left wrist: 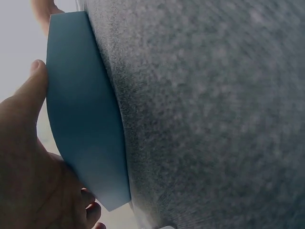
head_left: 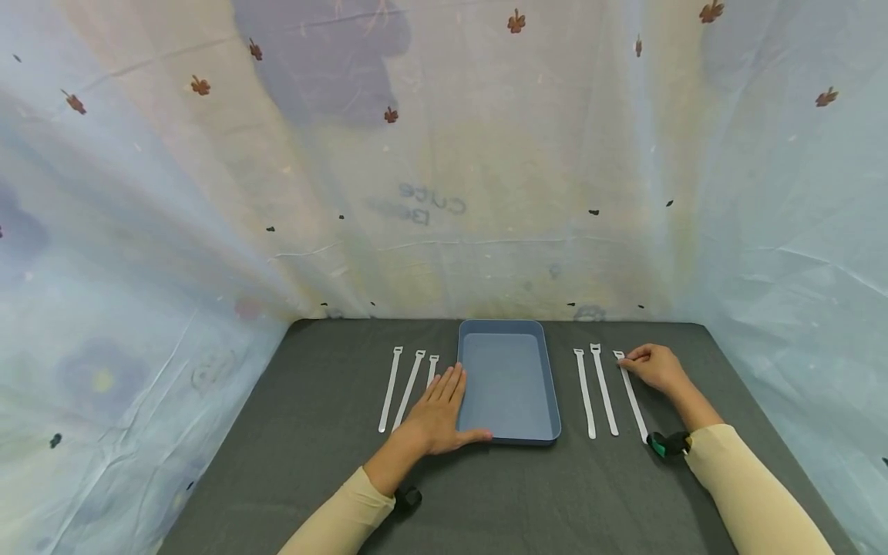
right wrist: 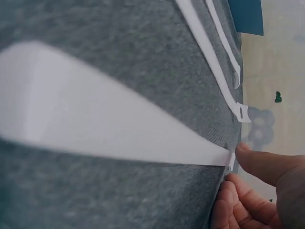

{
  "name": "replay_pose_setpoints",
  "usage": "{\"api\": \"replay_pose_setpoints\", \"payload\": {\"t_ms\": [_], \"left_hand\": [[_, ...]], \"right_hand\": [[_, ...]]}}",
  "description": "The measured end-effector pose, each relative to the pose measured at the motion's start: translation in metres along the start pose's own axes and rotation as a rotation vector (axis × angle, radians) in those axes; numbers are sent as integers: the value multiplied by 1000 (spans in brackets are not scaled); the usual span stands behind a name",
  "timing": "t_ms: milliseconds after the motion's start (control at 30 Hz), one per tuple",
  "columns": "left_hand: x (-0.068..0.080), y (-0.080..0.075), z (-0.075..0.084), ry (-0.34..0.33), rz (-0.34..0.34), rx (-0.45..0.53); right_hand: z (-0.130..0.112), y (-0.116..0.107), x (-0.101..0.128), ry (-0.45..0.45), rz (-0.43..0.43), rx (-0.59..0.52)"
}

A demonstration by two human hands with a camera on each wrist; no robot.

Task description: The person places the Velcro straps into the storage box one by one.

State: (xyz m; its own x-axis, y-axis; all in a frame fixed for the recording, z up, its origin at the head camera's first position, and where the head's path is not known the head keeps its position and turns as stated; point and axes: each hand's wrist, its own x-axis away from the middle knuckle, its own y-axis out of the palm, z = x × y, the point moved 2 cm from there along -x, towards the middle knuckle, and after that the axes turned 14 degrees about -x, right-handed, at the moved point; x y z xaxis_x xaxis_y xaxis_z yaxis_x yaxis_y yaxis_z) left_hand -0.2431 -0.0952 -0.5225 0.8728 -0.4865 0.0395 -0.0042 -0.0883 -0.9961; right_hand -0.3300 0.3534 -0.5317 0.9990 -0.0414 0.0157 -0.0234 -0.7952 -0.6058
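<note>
A shallow blue-grey tray (head_left: 509, 385) lies on the dark cloth. My left hand (head_left: 437, 416) rests against its left rim with the fingers straight, the thumb lying along the near edge. In the left wrist view, that hand (left wrist: 28, 143) touches the side wall of the tray (left wrist: 86, 109). To the right, my right hand (head_left: 655, 366) pinches the far, slotted end of a white cable strap (head_left: 633, 401). The right wrist view shows the same strap (right wrist: 105, 114) running flat towards the thumb and curled fingers of the right hand (right wrist: 257, 186).
Two more white straps (head_left: 585, 393) (head_left: 605, 393) lie between the tray and my right hand. Left of the tray lie three others (head_left: 391, 389) (head_left: 411, 385) (head_left: 432, 368), the nearest partly hidden by my left hand. A patterned curtain (head_left: 486, 193) hangs behind the table (head_left: 291, 462).
</note>
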Motion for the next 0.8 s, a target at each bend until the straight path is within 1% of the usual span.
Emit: {"api": "replay_pose_setpoints", "payload": {"t_ms": [200, 533, 700, 800], "left_hand": [[0, 5, 0, 0, 2, 6], [1, 8, 0, -9, -17, -23], [-1, 10, -1, -5, -2, -33], [-2, 9, -1, 0, 4, -40]], "right_hand": [[-6, 0, -3, 27, -25, 28], [-5, 3, -6, 36, -38, 55], [-7, 0, -1, 15, -24, 20], [-10, -3, 1, 9, -19, -38]]}}
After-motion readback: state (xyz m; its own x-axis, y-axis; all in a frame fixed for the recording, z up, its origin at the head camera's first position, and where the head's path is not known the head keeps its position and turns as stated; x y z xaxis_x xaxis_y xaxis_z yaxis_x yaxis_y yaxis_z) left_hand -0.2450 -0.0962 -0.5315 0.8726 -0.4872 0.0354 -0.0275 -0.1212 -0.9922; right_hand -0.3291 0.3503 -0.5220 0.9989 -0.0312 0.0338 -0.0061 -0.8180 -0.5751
